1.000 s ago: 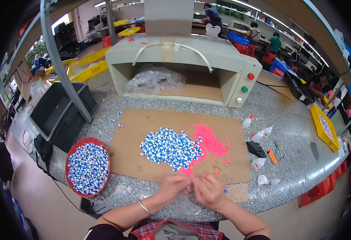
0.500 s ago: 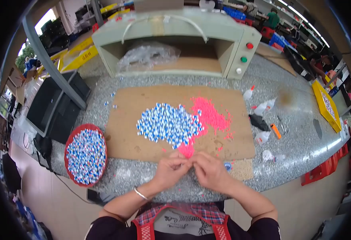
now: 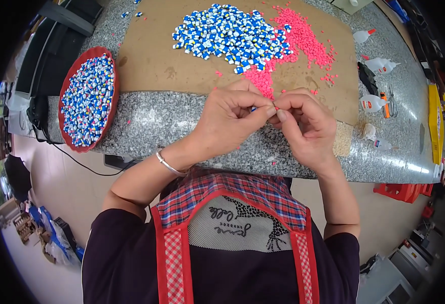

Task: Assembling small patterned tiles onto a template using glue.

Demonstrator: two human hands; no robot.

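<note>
My left hand (image 3: 231, 119) and my right hand (image 3: 303, 126) meet fingertip to fingertip over the near edge of the granite table (image 3: 156, 121). The left fingers pinch a small blue and white piece (image 3: 253, 108); the right fingers pinch a tiny pink piece (image 3: 276, 107) against it. Just beyond the hands a brown cardboard sheet (image 3: 151, 66) carries a heap of blue and white pieces (image 3: 232, 35) and a heap of pink pieces (image 3: 298, 35). A silver bangle sits on my left wrist.
A red round tray (image 3: 70, 91) full of blue, white and pink pieces hangs over the table's left edge. White glue bottles (image 3: 373, 103), a black tool and an orange cutter lie at the right. A yellow bin (image 3: 433, 121) stands at the far right. Cables hang below the tray.
The view has tilted down and closer to my body; the machine at the back has left the picture. My hands stay together at the table's near edge, working small pieces.
</note>
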